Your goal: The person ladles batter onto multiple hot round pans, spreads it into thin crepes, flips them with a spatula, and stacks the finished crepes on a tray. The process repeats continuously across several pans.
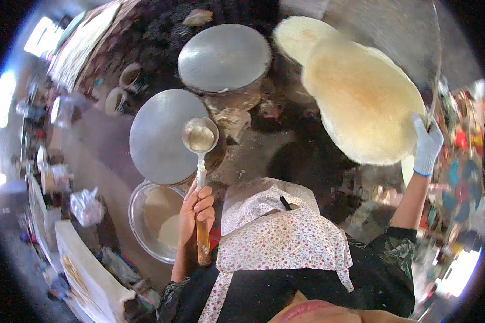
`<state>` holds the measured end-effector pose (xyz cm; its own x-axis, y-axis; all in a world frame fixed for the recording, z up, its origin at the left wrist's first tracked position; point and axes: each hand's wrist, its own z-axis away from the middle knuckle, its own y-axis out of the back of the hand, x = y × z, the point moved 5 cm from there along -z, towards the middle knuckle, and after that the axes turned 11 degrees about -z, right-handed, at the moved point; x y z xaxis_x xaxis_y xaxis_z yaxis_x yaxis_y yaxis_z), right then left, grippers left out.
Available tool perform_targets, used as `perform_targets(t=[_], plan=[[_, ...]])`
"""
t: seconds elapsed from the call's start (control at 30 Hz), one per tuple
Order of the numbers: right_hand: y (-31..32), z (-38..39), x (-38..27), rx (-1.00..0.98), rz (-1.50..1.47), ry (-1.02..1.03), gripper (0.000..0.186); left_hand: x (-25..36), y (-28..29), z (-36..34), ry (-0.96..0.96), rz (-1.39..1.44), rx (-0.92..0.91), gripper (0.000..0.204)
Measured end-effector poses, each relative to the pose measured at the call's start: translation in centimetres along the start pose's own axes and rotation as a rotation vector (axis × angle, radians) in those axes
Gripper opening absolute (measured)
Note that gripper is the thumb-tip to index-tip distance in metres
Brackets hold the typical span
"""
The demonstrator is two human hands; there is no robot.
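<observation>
My left hand (196, 207) is wrapped round the wooden handle of a metal ladle (204, 123). Pale batter (201, 138) sits in its bowl, which hangs over the right part of the nearer round griddle (161, 137). At the right, my right hand (428, 144) wears a whitish glove and is closed round the lower end of a long thin stick (437, 59). Its thumb lies at the edge of a large thin browned pancake (364, 97); whether it also pinches that edge, I cannot tell. A paler pancake (302, 36) shows behind the browned one.
A second round griddle (224, 57) stands farther back. Below the nearer griddle is a clear basin (136, 215) of batter. A knotted plastic bag (87, 208) and a pale board (81, 264) are at the left. A blue-bladed fan (462, 189) stands at the far right.
</observation>
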<state>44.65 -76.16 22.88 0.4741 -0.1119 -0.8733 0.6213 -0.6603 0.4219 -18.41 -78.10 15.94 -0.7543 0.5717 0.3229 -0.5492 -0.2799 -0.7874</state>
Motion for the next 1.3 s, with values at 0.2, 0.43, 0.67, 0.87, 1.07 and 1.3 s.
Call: perform_targets(t=[0.2, 0.43, 0.67, 0.87, 1.07, 1.3], plan=[[26.6, 15.9, 9.7, 0.500, 0.210, -0.281, 0.029, -10.2, -3.0, -2.2, 0.258, -0.172, -0.024, 0.040], [54.0, 33.9, 14.6, 0.649, 0.567, -0.519, 0.038, -33.1, -10.7, -3.2, 0.564, -0.161, -0.051, 0.036], [69.8, 47.2, 15.8, 0.577, 1.043, -0.550, 0.036, -53.2, -15.6, 2.5, 0.803, -0.189, -0.142, 0.051], [60.8, 58.2, 24.6, 0.405, 1.188, -0.385, 0.020, -59.5, -18.4, 4.4, 0.936, -0.198, -0.137, 0.049], [49.6, 74.5, 36.1, 0.278, 1.055, -1.103, 0.018, -60.9, -18.3, 5.7, 1.016, -0.316, -0.128, 0.039], [49.0, 78.7, 40.5, 0.411, 1.037, -1.076, 0.026, -64.6, -20.1, 7.1, 1.076, -0.359, -0.156, 0.032]])
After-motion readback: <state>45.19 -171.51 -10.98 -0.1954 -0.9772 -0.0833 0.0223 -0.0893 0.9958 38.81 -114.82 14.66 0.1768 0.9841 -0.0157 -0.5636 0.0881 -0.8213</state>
